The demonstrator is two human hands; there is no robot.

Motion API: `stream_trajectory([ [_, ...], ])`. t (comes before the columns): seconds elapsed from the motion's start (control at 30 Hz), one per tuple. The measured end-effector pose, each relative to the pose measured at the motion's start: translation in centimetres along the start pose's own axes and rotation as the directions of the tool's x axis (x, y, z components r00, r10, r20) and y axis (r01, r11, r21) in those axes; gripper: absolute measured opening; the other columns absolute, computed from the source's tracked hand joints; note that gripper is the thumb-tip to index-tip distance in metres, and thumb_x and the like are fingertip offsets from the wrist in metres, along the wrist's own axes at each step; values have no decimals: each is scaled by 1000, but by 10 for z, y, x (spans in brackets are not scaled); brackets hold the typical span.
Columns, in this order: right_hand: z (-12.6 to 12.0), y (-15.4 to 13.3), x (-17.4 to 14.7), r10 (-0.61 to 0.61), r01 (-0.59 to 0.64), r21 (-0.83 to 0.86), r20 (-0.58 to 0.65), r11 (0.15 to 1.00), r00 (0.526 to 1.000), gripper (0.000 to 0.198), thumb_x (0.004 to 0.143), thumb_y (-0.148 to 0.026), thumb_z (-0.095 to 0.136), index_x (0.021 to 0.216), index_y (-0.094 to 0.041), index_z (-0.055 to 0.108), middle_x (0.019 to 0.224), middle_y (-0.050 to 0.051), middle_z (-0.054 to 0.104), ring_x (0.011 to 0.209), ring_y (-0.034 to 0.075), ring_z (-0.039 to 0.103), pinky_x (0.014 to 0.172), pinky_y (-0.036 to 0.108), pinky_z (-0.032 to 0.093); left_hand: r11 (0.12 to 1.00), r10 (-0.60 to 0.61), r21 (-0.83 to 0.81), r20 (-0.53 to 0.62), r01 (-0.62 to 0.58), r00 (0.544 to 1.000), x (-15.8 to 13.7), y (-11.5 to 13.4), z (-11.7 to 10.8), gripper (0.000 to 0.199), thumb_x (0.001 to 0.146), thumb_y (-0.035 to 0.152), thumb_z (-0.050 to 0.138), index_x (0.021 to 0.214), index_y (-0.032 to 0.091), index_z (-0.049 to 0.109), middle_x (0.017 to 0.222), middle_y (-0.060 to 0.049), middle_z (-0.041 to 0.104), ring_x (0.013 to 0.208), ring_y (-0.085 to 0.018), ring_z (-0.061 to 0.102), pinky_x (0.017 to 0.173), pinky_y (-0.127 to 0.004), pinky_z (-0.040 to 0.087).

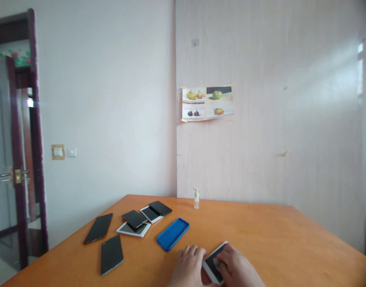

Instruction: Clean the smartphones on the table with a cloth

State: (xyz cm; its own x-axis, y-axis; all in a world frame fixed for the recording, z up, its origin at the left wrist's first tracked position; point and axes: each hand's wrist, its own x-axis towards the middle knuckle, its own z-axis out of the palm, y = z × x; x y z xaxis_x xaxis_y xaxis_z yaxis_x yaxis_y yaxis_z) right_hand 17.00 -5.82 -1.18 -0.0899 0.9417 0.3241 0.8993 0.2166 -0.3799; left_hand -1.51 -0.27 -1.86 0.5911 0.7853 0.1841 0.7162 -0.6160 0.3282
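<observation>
A white-framed smartphone (211, 264) with a dark screen lies face up at the front of the table. My left hand (187, 266) steadies it from the left, its fingers bent at the phone's edge and the thumb by the bottom end. Over the screen, my right hand (239, 266) has closed fingers pressing a small whitish wipe (216, 263) onto the glass. The right hand covers much of the wipe and the phone's right side. Just beyond my left hand rests an empty blue phone case (173, 234).
Several phones lie at the left, among them a dark phone (111, 255), a long black phone (98, 228) and a black phone (134, 219) overlapping a white phone (126, 229). A small pump bottle (196, 199) stands near the wooden table's (260, 227) far edge, by the wall.
</observation>
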Motion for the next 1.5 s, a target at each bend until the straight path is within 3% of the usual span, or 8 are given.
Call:
stream_trajectory([
  [0.17, -4, -7, -5, -106, 101, 48, 102, 994, 989, 19, 81, -14, 52, 75, -23, 68, 90, 3, 64, 86, 16, 60, 75, 24, 42, 1000, 10, -15, 29, -9, 1000, -5, 9, -7, 54, 63, 49, 72, 111, 26, 57, 115, -6, 62, 109, -31, 53, 91, -41, 40],
  [0.33, -30, 20, 1, 200, -200, -46, -8, 979, 980, 24, 85, -9, 45, 86, -19, 67, 92, 6, 61, 83, 16, 60, 75, 25, 42, 998, 10, -55, -13, -10, 1000, -18, 27, -26, 48, 68, 42, 68, 112, 26, 57, 112, -6, 61, 110, -28, 53, 94, -38, 39],
  [0.43, -34, 20, -1, 247, -247, -105, -8, 963, 969, 27, 82, -3, 43, 85, -16, 67, 95, 9, 60, 87, 18, 59, 78, 26, 41, 997, 20, -70, -9, -20, 1000, -17, 28, -29, 48, 69, 39, 68, 114, 26, 56, 113, -6, 61, 112, -28, 53, 95, -36, 39],
  [0.67, -25, -36, -25, -197, 197, 6, 108, 980, 974, 20, 90, -16, 46, 87, -19, 66, 98, 6, 65, 94, 19, 56, 85, 28, 41, 997, 37, -68, -30, -39, 999, -15, 25, -24, 43, 70, 34, 68, 111, 25, 55, 112, -5, 61, 109, -27, 54, 92, -34, 41],
  [0.93, -37, -1, -10, 154, -119, -300, 96, 947, 983, 32, 97, -24, 38, 106, -15, 67, 120, 18, 64, 119, 30, 53, 98, 44, 37, 995, 46, -90, -43, -50, 998, -14, 24, -23, 49, 71, 35, 68, 116, 25, 53, 115, -6, 62, 113, -27, 54, 96, -36, 40],
  [1.13, -25, -26, -25, -206, 228, -82, 214, 970, 955, 41, 103, -36, 29, 135, -29, 54, 140, 9, 56, 137, 27, 41, 114, 56, 19, 993, 48, -102, -75, -55, 996, -12, 18, -16, 50, 71, 34, 66, 118, 24, 51, 113, -7, 63, 110, -28, 55, 94, -37, 42],
  [1.37, -30, 16, -5, 215, -175, -247, 146, 953, 966, 45, 102, -36, 31, 139, -20, 51, 153, 14, 41, 143, 33, 31, 110, 71, 12, 989, 36, -142, -77, -47, 996, -10, 15, -14, 64, 67, 33, 69, 126, 22, 47, 119, -9, 62, 115, -28, 55, 101, -39, 39],
  [1.5, -27, 2, -7, 86, -54, -181, 177, 982, 980, 47, 102, -36, 28, 140, -17, 49, 154, 16, 39, 145, 30, 29, 113, 66, 13, 985, 18, -168, -72, -29, 997, -9, 15, -13, 74, 67, 36, 70, 134, 20, 41, 118, -9, 63, 115, -29, 55, 100, -40, 40],
])
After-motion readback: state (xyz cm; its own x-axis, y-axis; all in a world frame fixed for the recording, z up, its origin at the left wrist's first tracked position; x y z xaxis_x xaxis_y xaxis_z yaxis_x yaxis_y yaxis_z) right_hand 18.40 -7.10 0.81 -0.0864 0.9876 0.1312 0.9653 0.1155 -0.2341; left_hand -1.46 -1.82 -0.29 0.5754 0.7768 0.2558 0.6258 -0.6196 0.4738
